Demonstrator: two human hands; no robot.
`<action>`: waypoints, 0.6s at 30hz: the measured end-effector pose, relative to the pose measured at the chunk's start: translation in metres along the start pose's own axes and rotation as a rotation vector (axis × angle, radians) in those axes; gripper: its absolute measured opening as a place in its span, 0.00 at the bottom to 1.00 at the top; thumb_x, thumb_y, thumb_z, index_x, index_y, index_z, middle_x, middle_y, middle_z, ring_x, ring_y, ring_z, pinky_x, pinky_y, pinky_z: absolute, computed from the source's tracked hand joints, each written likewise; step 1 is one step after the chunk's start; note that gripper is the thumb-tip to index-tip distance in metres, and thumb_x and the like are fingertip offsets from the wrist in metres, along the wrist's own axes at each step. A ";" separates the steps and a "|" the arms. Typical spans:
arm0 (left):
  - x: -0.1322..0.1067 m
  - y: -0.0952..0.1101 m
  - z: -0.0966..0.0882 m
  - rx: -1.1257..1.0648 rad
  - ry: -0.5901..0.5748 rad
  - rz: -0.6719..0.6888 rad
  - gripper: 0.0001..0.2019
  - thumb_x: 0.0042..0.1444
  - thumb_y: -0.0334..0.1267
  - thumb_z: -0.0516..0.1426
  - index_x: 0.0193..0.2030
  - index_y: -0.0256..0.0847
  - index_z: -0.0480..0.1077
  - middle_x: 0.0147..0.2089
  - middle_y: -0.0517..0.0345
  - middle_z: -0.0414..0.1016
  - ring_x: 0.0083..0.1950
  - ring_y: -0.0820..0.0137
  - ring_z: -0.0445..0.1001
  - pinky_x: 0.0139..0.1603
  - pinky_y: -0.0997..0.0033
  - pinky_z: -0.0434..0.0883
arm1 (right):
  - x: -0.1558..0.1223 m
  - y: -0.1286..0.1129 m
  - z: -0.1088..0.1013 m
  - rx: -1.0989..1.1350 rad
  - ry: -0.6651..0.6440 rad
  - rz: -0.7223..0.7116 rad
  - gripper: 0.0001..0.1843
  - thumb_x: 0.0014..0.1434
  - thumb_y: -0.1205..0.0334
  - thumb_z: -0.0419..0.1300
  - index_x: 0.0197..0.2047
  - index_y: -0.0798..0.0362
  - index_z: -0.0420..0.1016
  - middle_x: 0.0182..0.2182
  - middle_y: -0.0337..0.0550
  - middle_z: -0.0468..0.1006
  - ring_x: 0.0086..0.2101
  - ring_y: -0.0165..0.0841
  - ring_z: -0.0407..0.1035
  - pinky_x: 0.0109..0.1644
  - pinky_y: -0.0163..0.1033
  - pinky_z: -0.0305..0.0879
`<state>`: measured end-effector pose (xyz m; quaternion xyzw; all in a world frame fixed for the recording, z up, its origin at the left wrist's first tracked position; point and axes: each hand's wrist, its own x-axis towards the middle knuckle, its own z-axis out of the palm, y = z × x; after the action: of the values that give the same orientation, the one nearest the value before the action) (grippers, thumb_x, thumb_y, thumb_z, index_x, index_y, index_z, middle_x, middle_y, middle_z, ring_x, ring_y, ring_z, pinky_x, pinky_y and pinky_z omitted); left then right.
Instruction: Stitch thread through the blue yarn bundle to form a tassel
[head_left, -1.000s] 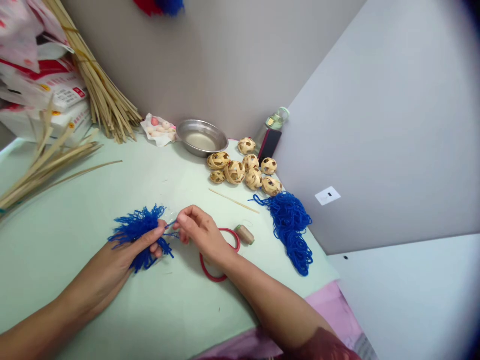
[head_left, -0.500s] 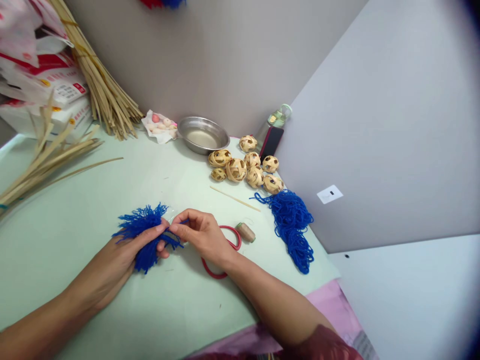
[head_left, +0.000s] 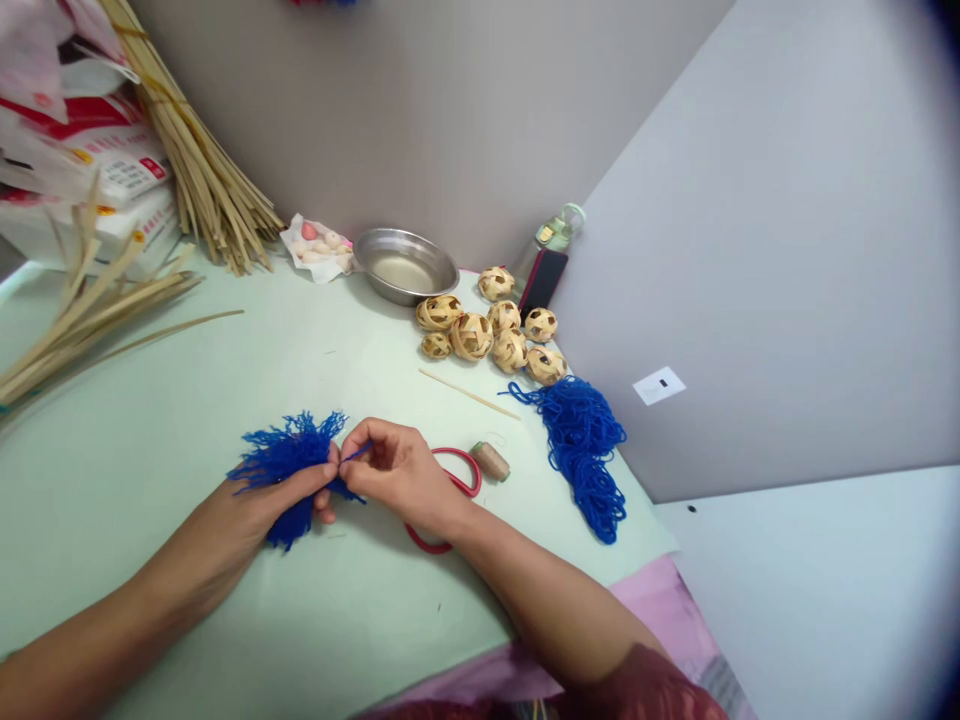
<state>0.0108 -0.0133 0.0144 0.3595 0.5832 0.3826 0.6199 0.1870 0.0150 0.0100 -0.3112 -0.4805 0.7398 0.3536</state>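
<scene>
My left hand (head_left: 255,510) is closed round a bundle of blue yarn strands (head_left: 285,455) that fans out above and below its fingers on the pale green table (head_left: 225,370). My right hand (head_left: 401,470) pinches a single blue strand right beside the left thumb, the two hands touching. Under the right wrist lies a pair of red-handled scissors (head_left: 450,475), partly hidden. A small spool of tan thread (head_left: 490,460) rests just to the right of them.
A heap of blue yarn (head_left: 585,445) lies at the table's right edge. Behind it are several woven bamboo balls (head_left: 487,335), a thin stick (head_left: 469,393), a steel bowl (head_left: 405,265), a phone (head_left: 541,282) and a bottle. Bamboo strips (head_left: 97,300) and bags fill the left.
My right hand has closed in on the left hand, and the strand between them has shortened. The yarn bundle has shifted slightly to the right.
</scene>
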 end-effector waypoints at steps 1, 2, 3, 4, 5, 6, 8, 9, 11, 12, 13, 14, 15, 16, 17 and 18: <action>0.000 0.000 0.000 -0.017 -0.004 -0.008 0.20 0.35 0.60 0.76 0.19 0.47 0.81 0.22 0.55 0.80 0.29 0.63 0.75 0.31 0.70 0.73 | 0.000 0.000 0.000 -0.002 0.001 0.001 0.17 0.54 0.58 0.76 0.36 0.49 0.71 0.23 0.32 0.78 0.25 0.30 0.73 0.38 0.38 0.71; 0.000 -0.001 -0.001 -0.045 -0.007 -0.019 0.20 0.35 0.59 0.76 0.21 0.47 0.82 0.23 0.56 0.81 0.30 0.64 0.75 0.31 0.70 0.73 | 0.000 0.000 0.000 -0.010 0.007 0.009 0.16 0.53 0.59 0.75 0.35 0.49 0.71 0.23 0.32 0.78 0.25 0.30 0.73 0.38 0.38 0.71; 0.000 -0.003 -0.002 -0.080 -0.012 -0.031 0.19 0.35 0.59 0.77 0.23 0.47 0.83 0.24 0.56 0.81 0.30 0.64 0.76 0.31 0.71 0.74 | -0.001 0.000 0.000 -0.020 0.019 0.023 0.16 0.53 0.60 0.75 0.35 0.49 0.71 0.23 0.32 0.78 0.25 0.30 0.73 0.38 0.38 0.71; 0.000 -0.004 -0.004 -0.118 -0.015 -0.044 0.19 0.36 0.58 0.78 0.26 0.47 0.85 0.25 0.57 0.81 0.29 0.65 0.76 0.31 0.71 0.74 | -0.001 -0.001 0.000 -0.031 0.034 0.038 0.15 0.53 0.60 0.75 0.35 0.49 0.71 0.23 0.32 0.78 0.26 0.30 0.73 0.38 0.38 0.70; 0.001 -0.005 -0.005 -0.153 -0.019 -0.055 0.19 0.36 0.58 0.78 0.28 0.47 0.86 0.26 0.58 0.82 0.29 0.65 0.75 0.30 0.71 0.75 | -0.002 -0.001 0.000 -0.044 0.051 0.052 0.15 0.53 0.60 0.75 0.36 0.50 0.72 0.24 0.33 0.79 0.27 0.31 0.74 0.39 0.38 0.69; 0.001 -0.007 -0.006 -0.179 -0.024 -0.064 0.20 0.37 0.57 0.78 0.30 0.47 0.86 0.26 0.59 0.82 0.29 0.66 0.75 0.30 0.71 0.75 | -0.002 -0.001 0.000 -0.056 0.068 0.061 0.15 0.53 0.60 0.75 0.36 0.50 0.72 0.25 0.34 0.79 0.28 0.31 0.75 0.39 0.37 0.68; 0.002 -0.008 -0.007 -0.189 -0.035 -0.064 0.20 0.38 0.58 0.78 0.31 0.48 0.86 0.26 0.59 0.82 0.29 0.65 0.75 0.29 0.71 0.75 | -0.002 -0.002 -0.001 -0.067 0.080 0.067 0.15 0.53 0.59 0.75 0.37 0.50 0.73 0.25 0.35 0.80 0.29 0.32 0.75 0.39 0.37 0.66; 0.003 -0.008 -0.007 -0.171 -0.039 -0.055 0.20 0.38 0.59 0.78 0.30 0.47 0.86 0.26 0.58 0.82 0.29 0.64 0.75 0.29 0.71 0.75 | -0.002 -0.002 -0.001 -0.071 0.080 0.067 0.15 0.53 0.59 0.75 0.36 0.50 0.72 0.25 0.34 0.79 0.29 0.31 0.74 0.38 0.37 0.65; 0.003 -0.007 -0.007 -0.102 -0.047 -0.024 0.20 0.39 0.61 0.77 0.27 0.47 0.85 0.26 0.56 0.82 0.31 0.62 0.76 0.30 0.68 0.76 | -0.002 -0.002 -0.001 -0.090 0.095 0.062 0.15 0.52 0.59 0.75 0.35 0.51 0.73 0.24 0.32 0.77 0.26 0.28 0.68 0.36 0.35 0.62; 0.003 -0.006 -0.006 -0.063 -0.048 -0.006 0.21 0.38 0.62 0.77 0.25 0.47 0.84 0.25 0.55 0.82 0.31 0.61 0.76 0.31 0.67 0.76 | -0.002 -0.003 -0.002 -0.102 0.109 0.056 0.14 0.52 0.60 0.74 0.34 0.51 0.73 0.24 0.32 0.76 0.26 0.27 0.66 0.35 0.35 0.61; 0.002 -0.005 -0.005 -0.031 -0.047 0.008 0.22 0.38 0.64 0.76 0.22 0.47 0.83 0.25 0.54 0.81 0.32 0.60 0.76 0.32 0.66 0.77 | -0.001 -0.003 -0.002 -0.116 0.127 0.051 0.13 0.52 0.61 0.74 0.34 0.51 0.73 0.24 0.31 0.75 0.26 0.26 0.64 0.35 0.34 0.60; 0.002 -0.004 -0.005 -0.014 -0.042 0.014 0.23 0.37 0.64 0.76 0.20 0.47 0.82 0.25 0.53 0.81 0.33 0.59 0.76 0.32 0.65 0.77 | -0.001 -0.003 -0.002 -0.127 0.143 0.047 0.12 0.51 0.61 0.74 0.33 0.52 0.74 0.25 0.32 0.75 0.26 0.26 0.64 0.35 0.34 0.59; 0.001 -0.004 -0.004 -0.018 -0.032 0.013 0.23 0.37 0.65 0.77 0.20 0.47 0.82 0.26 0.53 0.81 0.33 0.59 0.76 0.33 0.66 0.77 | -0.001 -0.003 -0.002 -0.132 0.151 0.047 0.12 0.51 0.61 0.74 0.34 0.52 0.75 0.25 0.32 0.75 0.27 0.26 0.63 0.35 0.35 0.60; 0.001 -0.003 -0.004 -0.044 -0.020 0.006 0.23 0.36 0.64 0.78 0.22 0.47 0.83 0.27 0.54 0.82 0.34 0.60 0.76 0.33 0.67 0.77 | -0.001 -0.003 -0.002 -0.133 0.152 0.050 0.12 0.51 0.61 0.74 0.34 0.52 0.75 0.25 0.32 0.75 0.27 0.27 0.64 0.35 0.35 0.60; 0.000 -0.003 -0.004 -0.086 -0.010 -0.003 0.23 0.36 0.63 0.79 0.25 0.47 0.85 0.28 0.54 0.82 0.34 0.61 0.76 0.34 0.68 0.77 | -0.001 -0.003 -0.002 -0.134 0.150 0.054 0.13 0.51 0.60 0.75 0.34 0.51 0.75 0.25 0.32 0.75 0.27 0.27 0.64 0.35 0.35 0.60; 0.000 -0.003 -0.004 -0.136 -0.010 -0.011 0.22 0.36 0.61 0.80 0.28 0.46 0.86 0.29 0.56 0.83 0.34 0.63 0.76 0.34 0.69 0.77 | -0.001 -0.003 -0.002 -0.137 0.146 0.058 0.14 0.50 0.58 0.75 0.34 0.51 0.75 0.25 0.32 0.75 0.27 0.27 0.64 0.36 0.36 0.60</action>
<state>0.0066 -0.0144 0.0113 0.3153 0.5547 0.4159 0.6480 0.1895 0.0164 0.0123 -0.4015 -0.4938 0.6905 0.3438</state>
